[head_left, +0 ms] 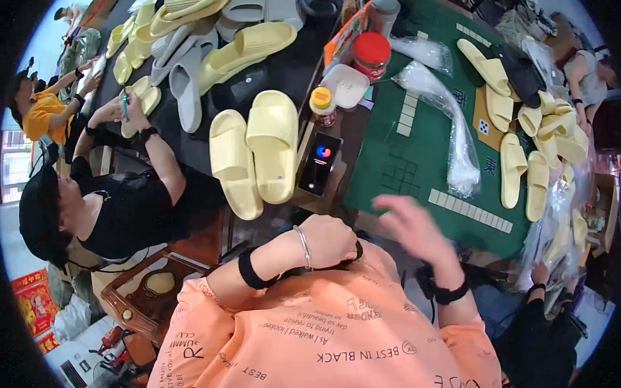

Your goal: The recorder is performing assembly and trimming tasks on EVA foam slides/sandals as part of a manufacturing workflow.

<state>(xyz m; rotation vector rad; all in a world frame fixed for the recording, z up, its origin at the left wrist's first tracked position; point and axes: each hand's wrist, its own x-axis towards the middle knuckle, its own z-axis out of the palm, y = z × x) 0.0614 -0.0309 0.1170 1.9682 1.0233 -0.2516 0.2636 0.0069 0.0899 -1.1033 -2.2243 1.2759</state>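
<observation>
My left hand (328,242) is closed in front of my chest, with a dark bit showing at its far side; what it holds, if anything, I cannot make out. My right hand (417,228) hovers near the table's front edge, somewhat blurred, fingers apart and nothing visible in them. Beyond my left hand lies a pair of pale yellow slippers, the left slipper (235,165) touching the right slipper (272,148). A phone (318,163) with a lit screen lies just right of them.
Yellow and grey slippers (185,94) crowd the black tabletop at left. A red-lidded jar (371,56) and a yellow-capped bottle (322,105) stand mid-table. Clear plastic wrapping (456,131) and more slippers (512,170) lie on the green mat (377,155). Co-workers sit at both sides.
</observation>
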